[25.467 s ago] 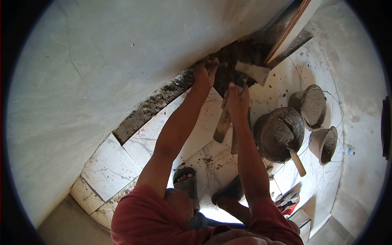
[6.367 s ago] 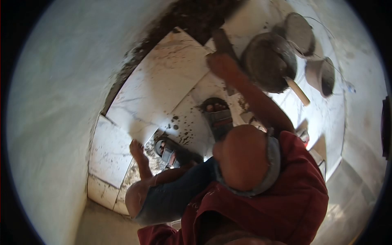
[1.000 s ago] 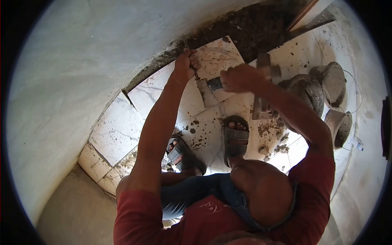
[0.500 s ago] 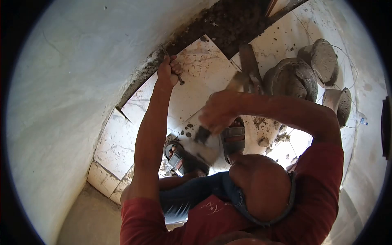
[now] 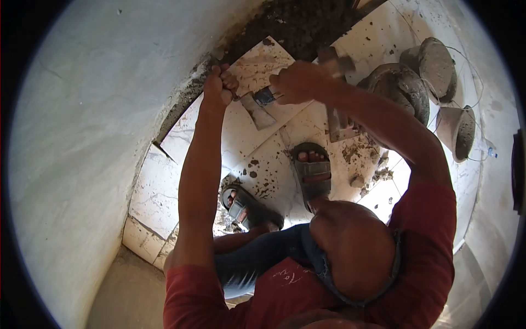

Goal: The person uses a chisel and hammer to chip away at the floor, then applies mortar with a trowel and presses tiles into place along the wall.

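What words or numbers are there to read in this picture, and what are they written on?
White script on the red shirt: too blurred and creased to read.
Bottle beside the buckets: any label is too small to read.
Hammer in the right hand, chisel in the left hand, tiles: no writing visible.

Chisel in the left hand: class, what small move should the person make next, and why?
Probably a short, light tap of the hammer on the chisel. The left hand holds the chisel at the mortar strip between tile and wall. The hammer's head, gripped by the right hand, is just beside that hand, so a small stroke seems safer.
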Motion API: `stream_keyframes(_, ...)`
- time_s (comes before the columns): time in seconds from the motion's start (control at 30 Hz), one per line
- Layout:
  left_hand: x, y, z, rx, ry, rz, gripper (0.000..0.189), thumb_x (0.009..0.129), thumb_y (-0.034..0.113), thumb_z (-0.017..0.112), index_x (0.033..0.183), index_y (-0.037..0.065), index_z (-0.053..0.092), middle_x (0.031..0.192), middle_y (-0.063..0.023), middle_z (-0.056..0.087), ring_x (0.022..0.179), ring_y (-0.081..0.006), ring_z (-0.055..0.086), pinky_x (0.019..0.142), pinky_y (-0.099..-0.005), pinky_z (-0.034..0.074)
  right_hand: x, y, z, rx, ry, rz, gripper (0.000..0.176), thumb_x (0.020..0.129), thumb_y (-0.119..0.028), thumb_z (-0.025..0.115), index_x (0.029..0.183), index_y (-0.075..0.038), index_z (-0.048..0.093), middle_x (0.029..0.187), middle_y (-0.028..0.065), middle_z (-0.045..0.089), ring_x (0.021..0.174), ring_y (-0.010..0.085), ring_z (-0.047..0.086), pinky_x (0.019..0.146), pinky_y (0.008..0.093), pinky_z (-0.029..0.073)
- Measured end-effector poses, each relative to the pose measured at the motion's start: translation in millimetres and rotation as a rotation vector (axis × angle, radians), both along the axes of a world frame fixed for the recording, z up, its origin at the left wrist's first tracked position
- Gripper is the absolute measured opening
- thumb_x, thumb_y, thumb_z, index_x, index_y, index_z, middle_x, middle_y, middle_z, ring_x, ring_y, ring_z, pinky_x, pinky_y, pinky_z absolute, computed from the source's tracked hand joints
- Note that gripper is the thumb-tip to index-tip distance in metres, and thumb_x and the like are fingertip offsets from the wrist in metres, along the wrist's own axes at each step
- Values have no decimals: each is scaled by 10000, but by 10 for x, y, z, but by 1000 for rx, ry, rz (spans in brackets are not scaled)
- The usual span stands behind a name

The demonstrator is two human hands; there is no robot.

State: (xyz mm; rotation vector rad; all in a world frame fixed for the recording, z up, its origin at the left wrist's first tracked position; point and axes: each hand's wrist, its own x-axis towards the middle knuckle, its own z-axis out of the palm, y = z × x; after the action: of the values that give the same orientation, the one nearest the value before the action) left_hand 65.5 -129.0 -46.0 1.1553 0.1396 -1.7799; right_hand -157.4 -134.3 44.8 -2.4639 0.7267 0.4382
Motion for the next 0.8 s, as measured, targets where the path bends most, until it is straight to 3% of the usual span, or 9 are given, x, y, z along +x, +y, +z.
stream_keyframes(0.07, 20, 31, 7, 25, 29, 13, 332, 982, 311, 321, 944, 15, 466, 570, 11, 346, 455, -98, 298, 420, -248, 294, 29, 118, 137, 114, 168, -78, 469, 842, -508, 466, 946, -52, 509, 777, 142, 618, 730, 298, 633, 665, 440, 508)
stream_keyframes(0.13, 1, -54, 53, -2, -20, -33, 327, 981, 311, 325, 943, 19, 467, 572, 15, 342, 458, -95, 297, 417, -248, 288, 96, 300, 429, 243, 105, 110, 455, 831, -495, 512, 945, -54, 502, 821, 155, 615, 754, 315, 631, 670, 428, 503)
stream_keyframes(0.23, -12, -50, 12, 29, 17, 4, 324, 975, 333, 335, 895, 53, 477, 586, 27, 332, 452, -100, 273, 439, -262, 273, 81, 451, 412, 144, -94, 248, 485, 819, -515, 533, 957, -52, 494, 811, 143, 611, 771, 324, 625, 687, 416, 498)
stream_keyframes(0.5, -114, 243, 89, -1, -86, 23, 327, 970, 349, 356, 887, 57, 476, 588, 23, 330, 464, -96, 285, 448, -257, 266, -45, 504, 407, 135, -60, -7, 527, 786, -531, 568, 946, -39, 474, 803, 142, 603, 784, 324, 618, 678, 414, 491)
stream_keyframes(0.63, -154, 294, 116, -24, -105, 62, 334, 969, 355, 360, 901, 50, 478, 589, 20, 333, 472, -95, 290, 448, -260, 267, -80, 495, 418, 184, -43, -21, 493, 788, -511, 580, 944, -58, 463, 792, 134, 598, 770, 319, 616, 659, 410, 489)
stream_keyframes(0.8, -211, 369, 126, -52, -109, 96, 331, 972, 351, 351, 907, 53, 480, 587, 24, 332, 475, -95, 287, 450, -257, 269, -167, 614, 261, 40, -243, 52, 423, 787, -474, 597, 915, -89, 476, 830, 102, 583, 778, 291, 613, 660, 399, 485)
